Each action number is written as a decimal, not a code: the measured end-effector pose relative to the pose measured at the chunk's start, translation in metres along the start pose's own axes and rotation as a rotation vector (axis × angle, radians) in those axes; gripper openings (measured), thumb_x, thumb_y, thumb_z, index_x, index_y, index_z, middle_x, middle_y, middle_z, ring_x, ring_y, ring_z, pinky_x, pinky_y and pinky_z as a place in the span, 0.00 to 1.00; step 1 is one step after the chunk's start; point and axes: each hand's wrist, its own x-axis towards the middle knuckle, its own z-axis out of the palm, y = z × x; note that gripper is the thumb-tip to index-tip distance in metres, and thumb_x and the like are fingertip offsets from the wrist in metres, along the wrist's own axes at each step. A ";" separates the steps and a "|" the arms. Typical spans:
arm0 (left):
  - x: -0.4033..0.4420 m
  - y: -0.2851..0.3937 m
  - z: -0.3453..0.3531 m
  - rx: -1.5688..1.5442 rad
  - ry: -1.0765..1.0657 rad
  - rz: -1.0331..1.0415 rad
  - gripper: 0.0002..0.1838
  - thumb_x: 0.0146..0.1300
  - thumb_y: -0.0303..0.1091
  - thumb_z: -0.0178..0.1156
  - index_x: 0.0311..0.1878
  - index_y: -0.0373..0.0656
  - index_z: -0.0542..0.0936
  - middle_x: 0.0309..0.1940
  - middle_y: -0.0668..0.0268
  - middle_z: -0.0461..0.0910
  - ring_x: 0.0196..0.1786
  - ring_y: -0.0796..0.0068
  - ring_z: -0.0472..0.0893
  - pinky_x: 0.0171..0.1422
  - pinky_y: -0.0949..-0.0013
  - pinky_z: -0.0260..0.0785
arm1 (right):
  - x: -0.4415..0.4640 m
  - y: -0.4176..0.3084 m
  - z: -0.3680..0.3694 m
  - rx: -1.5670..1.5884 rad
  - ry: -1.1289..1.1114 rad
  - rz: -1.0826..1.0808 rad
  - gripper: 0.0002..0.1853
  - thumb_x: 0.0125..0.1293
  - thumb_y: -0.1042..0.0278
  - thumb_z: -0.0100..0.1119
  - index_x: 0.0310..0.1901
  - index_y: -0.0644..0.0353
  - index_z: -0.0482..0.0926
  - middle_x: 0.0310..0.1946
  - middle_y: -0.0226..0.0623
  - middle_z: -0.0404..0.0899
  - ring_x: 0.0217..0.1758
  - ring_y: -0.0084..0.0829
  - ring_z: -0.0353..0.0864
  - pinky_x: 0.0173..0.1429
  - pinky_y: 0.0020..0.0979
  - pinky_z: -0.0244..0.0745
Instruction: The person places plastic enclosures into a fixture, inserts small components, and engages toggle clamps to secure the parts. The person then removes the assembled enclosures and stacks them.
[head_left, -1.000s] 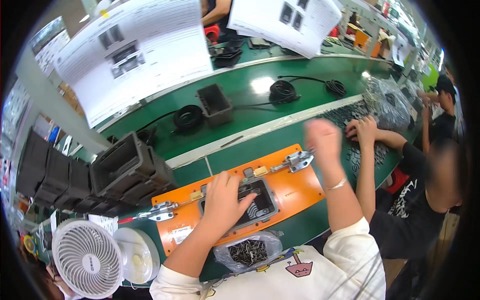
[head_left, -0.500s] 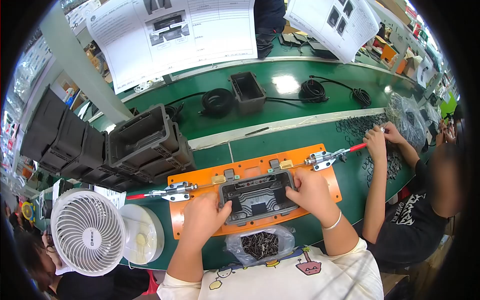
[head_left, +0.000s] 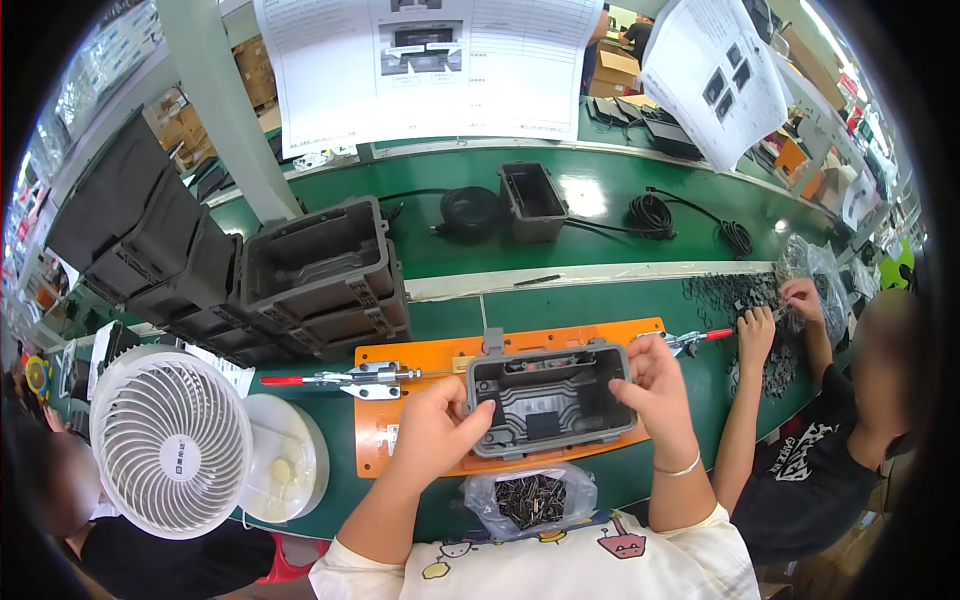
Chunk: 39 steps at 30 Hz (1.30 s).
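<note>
A grey open box (head_left: 545, 398) is gripped at both ends over the orange fixture plate (head_left: 375, 440). At its left end my left hand (head_left: 437, 425) is closed, thumb over the rim. My right hand (head_left: 652, 385) holds the right end the same way, thumb inside the wall. The box hides the middle of the plate. Toggle clamps with red handles stand at the plate's two ends, the left clamp (head_left: 365, 378) and the right clamp (head_left: 690, 342). A plastic bag of small metal pins (head_left: 530, 500) lies just below the plate, near my body.
Stacked grey boxes (head_left: 320, 270) stand at the left, with a white fan (head_left: 175, 450) nearer. Another box (head_left: 535, 200) and coiled black cables (head_left: 650, 215) lie beyond the ledge. At the right, a co-worker's hands (head_left: 757, 335) are over small black parts (head_left: 770, 360).
My right hand has come from the right clamp to the box. Both hands now grip the box, which appears raised from the plate. The camera view has shifted.
</note>
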 end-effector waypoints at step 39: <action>0.011 0.000 0.058 0.509 -0.429 0.246 0.19 0.57 0.49 0.66 0.35 0.39 0.81 0.29 0.58 0.83 0.33 0.58 0.83 0.37 0.60 0.75 | 0.278 0.049 0.015 -1.382 0.178 -0.774 0.23 0.56 0.70 0.65 0.54 0.59 0.75 0.56 0.40 0.77 0.63 0.43 0.74 0.60 0.51 0.71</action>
